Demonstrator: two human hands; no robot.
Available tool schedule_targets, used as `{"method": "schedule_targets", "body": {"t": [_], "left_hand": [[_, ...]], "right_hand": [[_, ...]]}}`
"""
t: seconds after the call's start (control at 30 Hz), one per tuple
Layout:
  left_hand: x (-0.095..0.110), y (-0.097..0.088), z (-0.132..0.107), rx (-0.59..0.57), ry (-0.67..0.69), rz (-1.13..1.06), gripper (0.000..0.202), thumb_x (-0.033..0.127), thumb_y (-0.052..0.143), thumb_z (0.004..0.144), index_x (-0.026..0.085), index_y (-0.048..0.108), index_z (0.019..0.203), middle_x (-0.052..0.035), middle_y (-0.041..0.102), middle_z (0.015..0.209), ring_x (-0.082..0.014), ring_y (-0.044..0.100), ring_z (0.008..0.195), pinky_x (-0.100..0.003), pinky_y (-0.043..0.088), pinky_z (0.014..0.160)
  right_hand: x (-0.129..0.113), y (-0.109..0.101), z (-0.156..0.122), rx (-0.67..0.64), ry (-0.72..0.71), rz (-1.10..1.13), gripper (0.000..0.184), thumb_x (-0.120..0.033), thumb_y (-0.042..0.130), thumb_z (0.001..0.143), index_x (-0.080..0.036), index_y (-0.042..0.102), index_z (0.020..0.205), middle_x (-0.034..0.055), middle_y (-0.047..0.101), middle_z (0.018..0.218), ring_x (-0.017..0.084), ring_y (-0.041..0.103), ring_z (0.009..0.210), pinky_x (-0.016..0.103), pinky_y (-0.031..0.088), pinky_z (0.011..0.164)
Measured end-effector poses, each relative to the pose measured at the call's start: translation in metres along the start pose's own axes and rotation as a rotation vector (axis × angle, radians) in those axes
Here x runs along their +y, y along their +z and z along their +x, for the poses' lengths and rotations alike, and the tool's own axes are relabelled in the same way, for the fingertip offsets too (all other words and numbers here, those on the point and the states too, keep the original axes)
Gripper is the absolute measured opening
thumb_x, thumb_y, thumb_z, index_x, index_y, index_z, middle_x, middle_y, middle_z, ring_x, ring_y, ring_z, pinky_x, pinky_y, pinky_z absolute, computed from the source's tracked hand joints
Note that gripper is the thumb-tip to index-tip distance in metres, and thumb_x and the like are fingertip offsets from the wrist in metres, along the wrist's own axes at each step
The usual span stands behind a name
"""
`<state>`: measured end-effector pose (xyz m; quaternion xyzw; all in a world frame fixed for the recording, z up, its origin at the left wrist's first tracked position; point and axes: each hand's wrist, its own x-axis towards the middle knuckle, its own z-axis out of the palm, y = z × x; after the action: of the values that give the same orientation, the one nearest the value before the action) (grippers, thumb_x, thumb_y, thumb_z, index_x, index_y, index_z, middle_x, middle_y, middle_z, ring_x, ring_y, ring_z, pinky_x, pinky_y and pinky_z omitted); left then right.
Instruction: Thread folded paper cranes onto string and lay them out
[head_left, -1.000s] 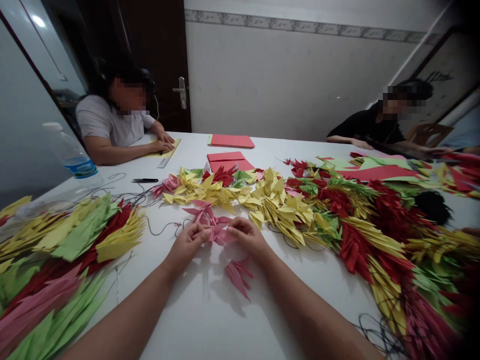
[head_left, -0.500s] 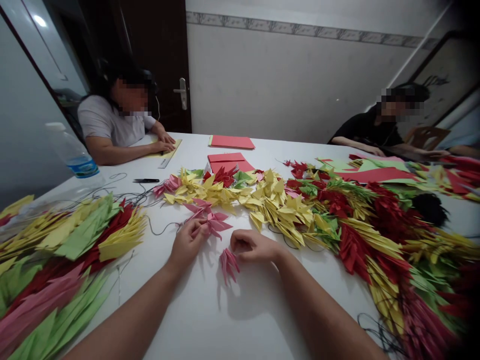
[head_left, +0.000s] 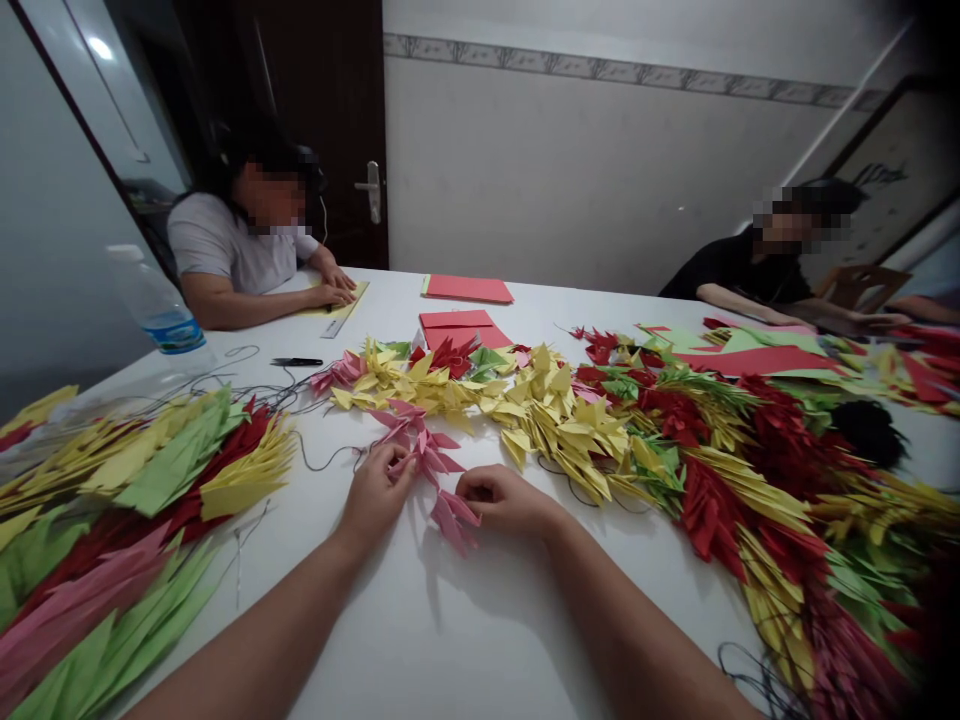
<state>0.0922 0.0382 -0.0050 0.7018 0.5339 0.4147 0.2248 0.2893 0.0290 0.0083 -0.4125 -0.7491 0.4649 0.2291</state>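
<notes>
My left hand (head_left: 379, 492) pinches a strand of pink folded paper pieces (head_left: 421, 450), and a thin dark thread (head_left: 326, 460) runs into that hand from the left. My right hand (head_left: 504, 500) lies beside it on the white table (head_left: 465, 630). Its curled fingers are against a lower pink paper piece (head_left: 452, 520), but I cannot tell if they hold it. Large heaps of folded yellow, red, green and pink paper (head_left: 547, 425) lie beyond and to both sides of my hands.
Two co-workers sit across the table: one in a pale shirt (head_left: 225, 265), one in black (head_left: 739, 272). A water bottle (head_left: 159, 305), black scissors (head_left: 296, 361), a ruler (head_left: 337, 325), red paper sheets (head_left: 457, 328) and tangled dark thread (head_left: 757, 675) also lie about.
The lower pink piece has shifted up to my hands and now sits close against the strand. My hands have moved slightly apart since the earliest frame, and the view has turned a little.
</notes>
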Motion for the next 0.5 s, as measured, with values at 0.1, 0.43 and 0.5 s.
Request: {"method": "schedule_targets", "body": {"t": [0.1, 0.43, 0.5], "left_hand": [[0.0015, -0.0005, 0.0, 0.01, -0.009, 0.027, 0.019, 0.035, 0.047, 0.078, 0.019, 0.052, 0.071, -0.0016, 0.056, 0.075, -0.0159, 0.051, 0.071, -0.026, 0.038, 0.065], [0.0021, 0.0025, -0.0025, 0.148, 0.053, 0.063, 0.008, 0.022, 0.049, 0.072, 0.02, 0.043, 0.077, -0.003, 0.049, 0.079, -0.0185, 0.048, 0.078, -0.031, 0.04, 0.071], [0.0042, 0.0016, -0.0048, 0.229, 0.149, 0.103, 0.008, 0.021, 0.049, 0.071, 0.02, 0.042, 0.075, -0.0034, 0.047, 0.079, -0.0196, 0.047, 0.081, -0.033, 0.039, 0.075]], "right_hand": [[0.0041, 0.0032, 0.0011, 0.02, 0.006, 0.278, 0.023, -0.035, 0.059, 0.067, -0.015, 0.05, 0.058, -0.0039, 0.043, 0.053, 0.007, 0.035, 0.05, 0.021, 0.026, 0.047], [0.0012, 0.0077, 0.0038, 0.109, -0.113, 0.59, 0.029, -0.037, 0.066, 0.06, -0.015, 0.05, 0.05, -0.0015, 0.047, 0.053, 0.009, 0.04, 0.053, 0.022, 0.028, 0.051], [0.0013, 0.0091, 0.004, 0.126, -0.069, 0.624, 0.029, -0.037, 0.067, 0.06, -0.015, 0.049, 0.051, -0.0022, 0.047, 0.052, 0.008, 0.038, 0.05, 0.021, 0.027, 0.049]]}}
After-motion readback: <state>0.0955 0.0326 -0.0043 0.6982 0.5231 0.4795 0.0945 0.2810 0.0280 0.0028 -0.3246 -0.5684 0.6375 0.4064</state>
